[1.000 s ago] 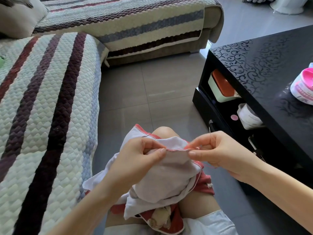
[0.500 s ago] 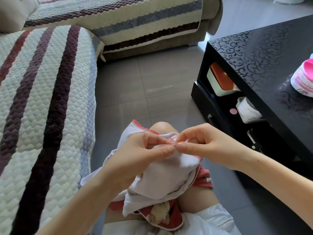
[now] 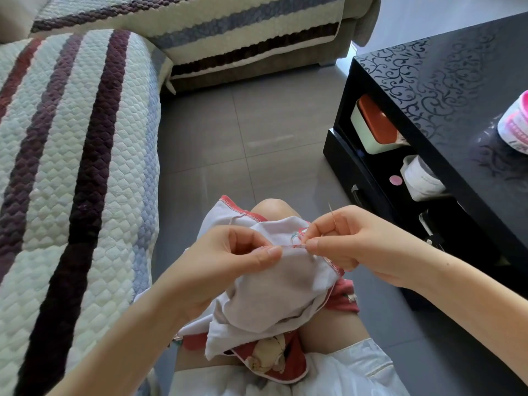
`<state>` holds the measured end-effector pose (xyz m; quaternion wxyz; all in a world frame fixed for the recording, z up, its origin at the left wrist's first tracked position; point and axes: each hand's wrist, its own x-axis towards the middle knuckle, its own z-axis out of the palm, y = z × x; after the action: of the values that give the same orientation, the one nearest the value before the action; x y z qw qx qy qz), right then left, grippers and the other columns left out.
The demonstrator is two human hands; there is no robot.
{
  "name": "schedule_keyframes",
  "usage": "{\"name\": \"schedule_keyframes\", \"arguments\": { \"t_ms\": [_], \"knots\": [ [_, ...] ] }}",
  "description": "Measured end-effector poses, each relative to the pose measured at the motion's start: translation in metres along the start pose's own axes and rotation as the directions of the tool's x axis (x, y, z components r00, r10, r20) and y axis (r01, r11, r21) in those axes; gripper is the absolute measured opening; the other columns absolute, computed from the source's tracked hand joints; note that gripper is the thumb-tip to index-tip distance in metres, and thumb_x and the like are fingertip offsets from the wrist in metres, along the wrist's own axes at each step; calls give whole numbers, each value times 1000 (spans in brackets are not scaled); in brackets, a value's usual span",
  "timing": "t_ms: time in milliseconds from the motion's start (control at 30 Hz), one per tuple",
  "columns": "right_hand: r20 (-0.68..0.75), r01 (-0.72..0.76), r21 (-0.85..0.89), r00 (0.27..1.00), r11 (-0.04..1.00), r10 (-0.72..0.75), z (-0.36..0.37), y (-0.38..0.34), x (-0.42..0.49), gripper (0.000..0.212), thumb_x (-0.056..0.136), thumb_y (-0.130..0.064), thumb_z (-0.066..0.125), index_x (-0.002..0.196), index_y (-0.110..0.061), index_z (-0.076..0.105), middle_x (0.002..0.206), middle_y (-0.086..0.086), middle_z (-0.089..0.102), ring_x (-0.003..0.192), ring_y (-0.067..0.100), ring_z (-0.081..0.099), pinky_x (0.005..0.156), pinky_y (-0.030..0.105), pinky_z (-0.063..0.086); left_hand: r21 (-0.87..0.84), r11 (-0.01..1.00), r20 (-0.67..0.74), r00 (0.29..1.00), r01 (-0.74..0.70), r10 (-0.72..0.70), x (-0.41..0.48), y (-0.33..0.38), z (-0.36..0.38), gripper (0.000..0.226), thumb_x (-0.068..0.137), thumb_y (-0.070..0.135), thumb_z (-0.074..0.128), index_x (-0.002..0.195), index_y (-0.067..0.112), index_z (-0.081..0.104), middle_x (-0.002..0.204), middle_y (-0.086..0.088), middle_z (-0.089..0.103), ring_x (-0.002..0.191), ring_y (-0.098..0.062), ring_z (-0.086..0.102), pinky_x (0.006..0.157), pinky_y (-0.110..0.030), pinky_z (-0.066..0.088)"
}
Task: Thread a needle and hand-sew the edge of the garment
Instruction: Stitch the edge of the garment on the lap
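Over your knee lies the red-trimmed white garment (image 3: pixel 280 295); your left hand (image 3: pixel 228 261) pinches its folded edge, your right hand (image 3: pixel 351 244) pinches alongside, its fingers (image 3: pixel 323 224) holding the needle (image 3: pixel 331 214) upright. Beyond stands a black surface (image 3: pixel 457 90).

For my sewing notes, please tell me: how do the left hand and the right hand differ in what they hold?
The left hand pinches only the edge of the garment between thumb and forefinger; the right hand also holds the needle, which sticks up out of it. The left hand lies over the bunched cloth; the right hand sits at its side, nearer the black table. Both pinch the same edge, close together.
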<state>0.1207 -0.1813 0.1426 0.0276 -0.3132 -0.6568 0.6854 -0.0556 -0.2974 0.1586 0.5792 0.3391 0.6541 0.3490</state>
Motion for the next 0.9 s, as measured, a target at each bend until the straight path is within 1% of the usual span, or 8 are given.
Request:
{"name": "schedule_keyframes", "arguments": {
  "t_ms": [67, 167, 300, 467, 567, 633, 800, 900],
  "knots": [
    [-35, 28, -24, 999, 999, -29, -2, 1, -1, 23, 73, -29, 65, 74, -7, 69, 54, 0, 48, 53, 20, 24, 55, 38, 12, -1, 1000, 12, 1000, -1, 1, -1, 1, 0, 20, 70, 38, 70, 68, 18, 75, 74, -3, 69, 75, -10, 63, 73, -28, 47],
    [-77, 132, -109, 987, 985, -141, -2, 2, -6, 20, 77, -28, 61, 77, -9, 69, 55, 9, 44, 55, 25, 27, 52, 36, 17, 27, 999, -1, 999, -33, 33, -3, 2, 1, 22, 75, 39, 77, 69, 17, 76, 74, -4, 71, 72, -9, 63, 69, -26, 48],
    [-117, 298, -341, 928, 891, -355, 2, 5, -12, 17, 84, -23, 58, 74, -14, 67, 46, 1, 40, 46, 13, 33, 48, 31, 31, 125, 983, -105, 983, -137, 150, -4, 3, 5, 11, 70, 30, 74, 72, 20, 76, 69, 0, 72, 65, -4, 63, 61, -20, 49],
    [-148, 308, -376, 911, 874, -385, 2, 8, -11, 22, 85, -24, 56, 75, -7, 66, 44, -7, 36, 44, 5, 31, 48, 15, 31, 202, 954, -130, 959, -224, 253, -2, -1, 6, 10, 80, 21, 77, 73, 14, 75, 72, 0, 72, 67, -3, 64, 62, -14, 48],
    [-147, 282, -324, 928, 903, -342, 2, 10, -10, 24, 84, -26, 56, 75, -6, 66, 45, -6, 34, 46, 9, 29, 48, 23, 28, 191, 956, -118, 961, -224, 249, -1, -2, 10, 20, 77, 32, 65, 77, 15, 74, 72, 4, 71, 69, -1, 63, 64, -13, 46],
    [-140, 265, -296, 938, 918, -316, 2, 10, -10, 25, 83, -27, 56, 74, -6, 66, 46, -3, 35, 47, 13, 29, 49, 31, 26, 177, 960, -120, 963, -217, 240, -1, -2, 14, 20, 81, 36, 72, 76, 16, 74, 72, 4, 71, 69, 1, 62, 65, -13, 44],
    [-115, 276, -274, 942, 921, -316, 0, 7, -11, 16, 91, -32, 57, 93, -16, 60, 49, 5, 39, 48, 17, 34, 49, 32, 29, 151, 971, -157, 965, -186, 209, 0, 0, 18, 12, 83, 23, 69, 74, 19, 76, 73, 1, 72, 70, -1, 63, 67, -16, 47],
    [-133, 259, -306, 941, 916, -311, -2, 9, -18, 17, 89, -41, 45, 90, -25, 51, 63, 15, 50, 59, 30, 44, 57, 44, 36, 127, 974, -159, 966, -186, 205, 0, 2, 18, 13, 81, 27, 69, 73, 21, 77, 71, 5, 72, 68, 2, 62, 64, -12, 45]
  ]
}}
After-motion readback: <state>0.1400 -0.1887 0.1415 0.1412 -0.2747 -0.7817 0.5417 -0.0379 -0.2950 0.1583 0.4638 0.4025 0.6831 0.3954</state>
